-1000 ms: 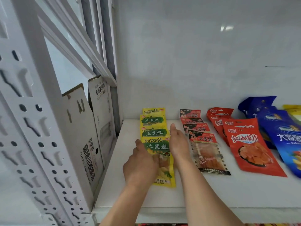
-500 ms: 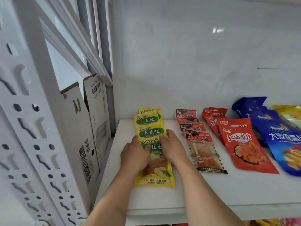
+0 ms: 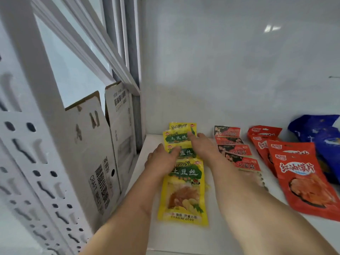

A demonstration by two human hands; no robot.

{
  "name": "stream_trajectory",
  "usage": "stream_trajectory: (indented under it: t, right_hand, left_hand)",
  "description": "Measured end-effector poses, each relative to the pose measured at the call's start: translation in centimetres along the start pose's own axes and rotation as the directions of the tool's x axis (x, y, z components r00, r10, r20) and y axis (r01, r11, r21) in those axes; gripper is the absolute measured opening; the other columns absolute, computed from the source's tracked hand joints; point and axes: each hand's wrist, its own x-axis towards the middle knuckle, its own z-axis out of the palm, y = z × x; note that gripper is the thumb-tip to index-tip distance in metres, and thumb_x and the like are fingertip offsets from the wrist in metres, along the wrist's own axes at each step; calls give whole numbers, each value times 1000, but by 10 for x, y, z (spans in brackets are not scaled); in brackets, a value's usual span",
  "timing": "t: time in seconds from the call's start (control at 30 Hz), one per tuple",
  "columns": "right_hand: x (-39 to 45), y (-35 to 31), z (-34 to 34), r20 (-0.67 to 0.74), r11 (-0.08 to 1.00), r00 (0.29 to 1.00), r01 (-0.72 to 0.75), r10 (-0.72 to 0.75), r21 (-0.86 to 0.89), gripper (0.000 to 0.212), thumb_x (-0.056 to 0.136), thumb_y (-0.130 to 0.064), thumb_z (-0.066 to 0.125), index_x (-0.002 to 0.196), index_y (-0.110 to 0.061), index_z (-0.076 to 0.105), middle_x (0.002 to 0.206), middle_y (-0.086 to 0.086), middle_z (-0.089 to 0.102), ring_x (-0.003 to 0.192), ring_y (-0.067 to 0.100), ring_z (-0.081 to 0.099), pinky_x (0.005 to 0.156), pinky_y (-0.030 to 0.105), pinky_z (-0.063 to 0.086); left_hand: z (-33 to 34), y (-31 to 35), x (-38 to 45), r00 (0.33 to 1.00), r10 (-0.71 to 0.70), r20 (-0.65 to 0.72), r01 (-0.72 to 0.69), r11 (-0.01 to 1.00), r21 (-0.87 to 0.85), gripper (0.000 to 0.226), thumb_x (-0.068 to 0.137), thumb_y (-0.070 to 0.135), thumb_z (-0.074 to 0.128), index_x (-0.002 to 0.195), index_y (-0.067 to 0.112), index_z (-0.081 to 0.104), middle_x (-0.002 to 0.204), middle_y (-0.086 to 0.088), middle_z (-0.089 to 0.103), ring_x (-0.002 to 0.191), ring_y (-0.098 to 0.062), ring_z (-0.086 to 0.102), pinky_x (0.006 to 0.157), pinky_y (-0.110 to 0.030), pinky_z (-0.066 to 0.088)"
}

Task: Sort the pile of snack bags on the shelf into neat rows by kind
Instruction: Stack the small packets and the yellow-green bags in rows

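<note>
White cardboard boxes (image 3: pixel 103 144) stand left of the white shelf (image 3: pixel 184 240). On its left end lies the overlapping row of yellow plastic snack bags (image 3: pixel 184 190). Left hand (image 3: pixel 161 161) and right hand (image 3: pixel 204 146) lie flat, fingers straight, pressing that row's rear bags. Right of it: small red-black packets (image 3: pixel 244 163), big red bags (image 3: pixel 303 177), blue bags (image 3: pixel 327 144). Bags look light, soft, slick; best nudged at the edges.

Both hands fwd, left hand (image 3: pixel 161 159) flat, right hand (image 3: pixel 204 146) flat
</note>
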Motion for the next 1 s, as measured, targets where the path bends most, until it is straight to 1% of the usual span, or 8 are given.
stream_trajectory:
  t: [0.13, 0.33, 0.43, 0.5, 0.57, 0.67, 0.77, 1.0]
  right_hand:
    - [16, 8, 11, -2, 1000, 1000, -3, 3, 20, 74, 99, -61, 32, 154, -12, 26, 157, 12, 36, 143, 32, 35, 116, 48, 28]
    - [27, 18, 14, -42, 999, 999, -25, 24, -38, 73, 96, -64, 30, 147, -11, 35, 150, 14, 45, 137, 35, 42, 111, 50, 33]
    - [30, 15, 8, -118, 981, 992, 17, -40, -194, 74, 97, -62, 31, 151, -13, 28, 154, 17, 37, 140, 37, 36, 113, 50, 30]
    - [32, 8, 3, -122, 943, 983, 95, -140, -319, 70, 98, -60, 30, 153, -17, 26, 156, 16, 33, 141, 37, 33, 114, 50, 27]
    - [38, 0, 4, -55, 907, 982, 147, -183, -395, 69, 97, -60, 30, 154, -22, 27, 156, 14, 32, 141, 37, 32, 113, 51, 25]
    - [47, -5, 12, 57, 889, 986, 164, -154, -427, 74, 93, -67, 31, 154, -25, 26, 158, 14, 27, 142, 38, 30, 114, 52, 27]
    - [51, -4, 18, 129, 898, 986, 151, -107, -414, 80, 90, -73, 31, 156, -29, 20, 159, 16, 23, 145, 36, 25, 116, 52, 26]
    - [49, -10, 21, 149, 907, 989, 67, -5, -415, 84, 90, -76, 21, 156, -25, 26, 155, 19, 33, 141, 38, 33, 115, 47, 29]
  left_hand:
    - [-3, 10, 31, 1000, -21, 15, 22, 994, -107, 77, 96, 66, 35, 153, 13, 32, 158, -11, 37, 145, -34, 34, 117, -45, 30]
    - [1, 16, 48, 997, 50, 63, -39, 986, -162, 79, 88, 74, 31, 147, 24, 44, 150, -8, 51, 136, -30, 48, 113, -47, 37]
    - [-2, 18, 31, 998, 54, 27, -51, 994, -99, 69, 99, 63, 36, 150, 16, 39, 155, -11, 42, 141, -32, 41, 115, -44, 33]
    - [-4, 14, 8, 997, 68, -25, -66, 996, 60, 70, 100, 59, 39, 153, 15, 31, 160, -11, 31, 146, -30, 30, 117, -42, 28]
    - [-2, 6, -27, 992, 119, -30, -109, 968, 225, 76, 96, 66, 37, 157, 23, 20, 165, -4, 19, 149, -27, 20, 119, -46, 24]
    - [11, -5, -77, 986, 151, 74, -166, 930, 328, 82, 90, 75, 35, 158, 36, 11, 167, 7, 2, 152, -22, 4, 121, -48, 15]
    - [24, -10, -97, 982, 141, 127, -182, 888, 421, 86, 87, 80, 32, 157, 40, 6, 167, 8, -9, 153, -25, -8, 123, -51, 3]
    - [36, -11, -78, 980, 185, 78, -199, 853, 483, 85, 88, 80, 29, 158, 36, 9, 167, 4, -3, 152, -26, -3, 122, -51, 6]
